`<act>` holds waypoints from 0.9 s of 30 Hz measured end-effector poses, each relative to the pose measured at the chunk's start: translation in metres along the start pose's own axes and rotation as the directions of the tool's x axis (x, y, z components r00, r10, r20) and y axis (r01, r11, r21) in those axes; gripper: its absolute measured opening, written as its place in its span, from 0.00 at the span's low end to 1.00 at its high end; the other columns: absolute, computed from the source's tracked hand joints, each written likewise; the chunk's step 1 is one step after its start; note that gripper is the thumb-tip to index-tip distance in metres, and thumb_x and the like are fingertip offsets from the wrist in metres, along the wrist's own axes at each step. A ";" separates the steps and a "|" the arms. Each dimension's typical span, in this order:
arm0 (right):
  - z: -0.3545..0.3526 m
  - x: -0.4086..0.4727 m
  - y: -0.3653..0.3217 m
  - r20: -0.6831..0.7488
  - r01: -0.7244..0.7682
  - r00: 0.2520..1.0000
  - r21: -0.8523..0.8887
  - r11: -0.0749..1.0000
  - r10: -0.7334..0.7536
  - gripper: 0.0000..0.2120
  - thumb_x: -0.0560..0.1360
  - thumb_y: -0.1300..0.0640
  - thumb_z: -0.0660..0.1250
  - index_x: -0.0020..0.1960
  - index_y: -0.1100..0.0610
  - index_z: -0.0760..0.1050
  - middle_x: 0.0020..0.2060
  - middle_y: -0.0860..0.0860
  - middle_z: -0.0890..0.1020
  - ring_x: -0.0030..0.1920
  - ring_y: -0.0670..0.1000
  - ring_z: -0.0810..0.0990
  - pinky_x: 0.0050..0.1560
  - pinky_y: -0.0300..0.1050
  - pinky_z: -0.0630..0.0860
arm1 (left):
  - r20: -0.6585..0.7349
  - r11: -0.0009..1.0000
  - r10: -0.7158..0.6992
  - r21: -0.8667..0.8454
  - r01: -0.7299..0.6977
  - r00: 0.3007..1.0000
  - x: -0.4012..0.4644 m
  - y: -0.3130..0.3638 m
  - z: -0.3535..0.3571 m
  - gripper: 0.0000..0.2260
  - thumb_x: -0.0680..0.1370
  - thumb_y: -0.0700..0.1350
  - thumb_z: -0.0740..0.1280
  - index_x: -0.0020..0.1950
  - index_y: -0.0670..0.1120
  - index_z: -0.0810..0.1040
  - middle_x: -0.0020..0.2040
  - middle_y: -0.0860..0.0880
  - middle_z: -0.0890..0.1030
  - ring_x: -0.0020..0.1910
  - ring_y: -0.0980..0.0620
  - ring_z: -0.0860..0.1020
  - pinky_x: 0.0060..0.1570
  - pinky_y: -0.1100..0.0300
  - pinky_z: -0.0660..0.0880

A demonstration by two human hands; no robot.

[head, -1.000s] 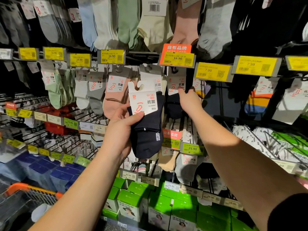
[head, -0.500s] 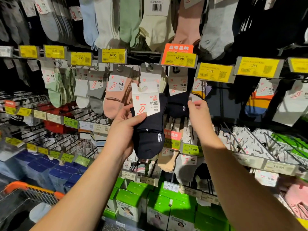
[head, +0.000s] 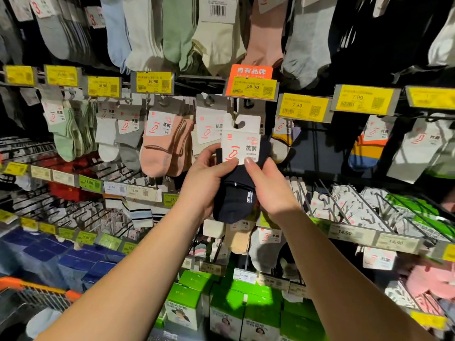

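Grips navy sock pack (head: 234,195) in left hand (head: 205,184), thumb across lower edge of white card label (head: 240,146). Clamps same pack from other side with right hand (head: 272,190), thumb tip on card. Holds pack upright in air, just below orange price tag (head: 251,71), right of hanging pink socks (head: 160,151). Shows green boxes (head: 188,301) below, orange cart rim (head: 37,286) lower left.

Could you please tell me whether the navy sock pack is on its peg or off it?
Off, it seems: the left hand and right hand grip the navy sock pack, and the hook notch in its card looks empty.
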State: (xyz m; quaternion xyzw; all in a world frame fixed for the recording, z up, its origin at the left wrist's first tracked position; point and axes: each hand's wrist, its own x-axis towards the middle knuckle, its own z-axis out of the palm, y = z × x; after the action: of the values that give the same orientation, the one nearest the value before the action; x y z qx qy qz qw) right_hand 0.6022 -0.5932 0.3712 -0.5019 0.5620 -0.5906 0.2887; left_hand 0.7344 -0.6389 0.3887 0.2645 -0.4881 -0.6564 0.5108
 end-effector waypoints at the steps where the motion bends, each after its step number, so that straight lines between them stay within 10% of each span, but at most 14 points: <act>1: -0.002 0.004 -0.002 -0.018 0.019 1.000 -0.014 1.000 -0.019 0.10 0.82 0.45 0.62 0.62 0.45 0.72 0.60 0.42 0.81 0.59 0.42 0.80 0.63 0.47 0.76 | -0.003 0.997 0.016 0.071 -0.016 1.000 0.004 0.001 0.002 0.17 0.78 0.35 0.69 0.65 0.46 0.77 0.52 0.47 0.85 0.48 0.51 0.85 0.44 0.60 0.81; 9: -0.012 0.041 -0.018 -0.097 0.068 0.991 -0.221 0.973 -0.091 0.13 0.83 0.44 0.60 0.61 0.51 0.72 0.55 0.45 0.81 0.57 0.47 0.79 0.53 0.45 0.75 | -0.064 0.904 0.100 0.422 -0.064 0.993 0.026 0.005 0.009 0.13 0.79 0.44 0.69 0.62 0.50 0.73 0.47 0.55 0.80 0.50 0.52 0.81 0.61 0.45 0.77; 19: -0.013 0.064 -0.015 -0.213 -0.026 0.977 -0.090 0.996 0.007 0.18 0.77 0.39 0.63 0.60 0.50 0.75 0.54 0.47 0.84 0.54 0.51 0.83 0.58 0.58 0.80 | -0.034 0.835 0.177 0.534 -0.132 0.984 0.023 0.009 0.018 0.16 0.82 0.42 0.65 0.70 0.46 0.74 0.52 0.55 0.78 0.49 0.59 0.76 0.40 0.78 0.70; 27: -0.015 0.082 -0.010 -0.212 -0.076 0.977 -0.337 0.938 0.003 0.21 0.82 0.44 0.60 0.67 0.58 0.72 0.58 0.51 0.80 0.58 0.53 0.77 0.51 0.45 0.71 | -0.039 0.809 0.080 0.586 -0.042 0.996 0.021 -0.009 0.020 0.21 0.80 0.41 0.64 0.74 0.46 0.71 0.66 0.46 0.79 0.63 0.47 0.78 0.66 0.50 0.74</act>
State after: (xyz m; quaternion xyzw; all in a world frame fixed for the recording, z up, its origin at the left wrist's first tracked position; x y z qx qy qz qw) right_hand 0.5640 -0.6594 0.4051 -0.4685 0.6934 -0.5269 0.1483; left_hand 0.7070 -0.6513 0.3914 0.4129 -0.6585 -0.4495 0.4403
